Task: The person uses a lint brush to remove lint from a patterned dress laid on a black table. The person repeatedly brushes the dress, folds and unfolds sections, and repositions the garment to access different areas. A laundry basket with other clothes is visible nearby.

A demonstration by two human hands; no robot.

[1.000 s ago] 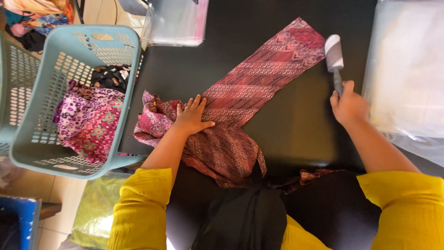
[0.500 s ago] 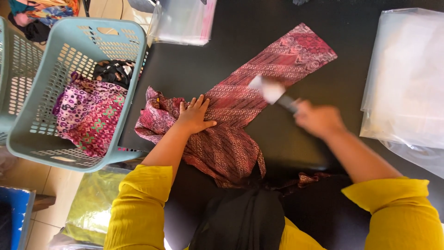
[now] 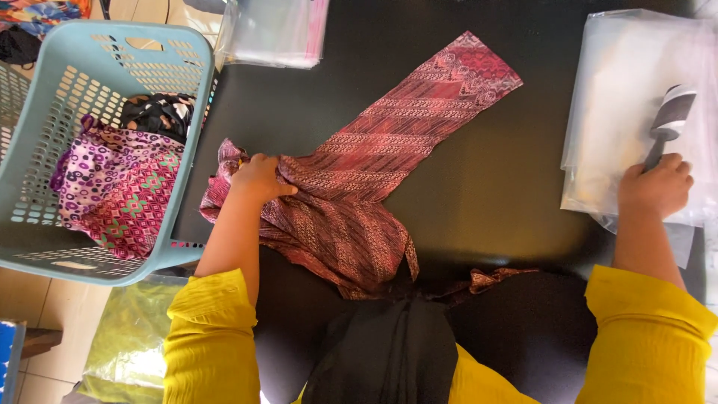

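Gripping a bunched fold of the dark red patterned cloth [image 3: 374, 187], the left hand [image 3: 258, 177] sits left of centre, fingers curled into the fabric and forearm running down to a rolled yellow sleeve [image 3: 209, 337] at the lower left. That cloth lies on the black table [image 3: 479, 209]: its long flat strip stretches diagonally toward the upper middle of the frame, while the crumpled part spreads below the hand toward the bottom centre. At the right edge, the right hand [image 3: 657, 187] is closed in a fist round the dark handle of a grey and white brush-like tool [image 3: 669, 120], whose head points up and slightly right. This hand and tool lie over the stack of clear plastic bags [image 3: 621, 97] in the upper right, the forearm dropping straight down to another yellow sleeve. On the left stands a pale blue plastic laundry basket [image 3: 67, 90] holding a purple and pink patterned garment [image 3: 120, 194]. More clear plastic packets [image 3: 273, 34] rest at the top, left of centre.
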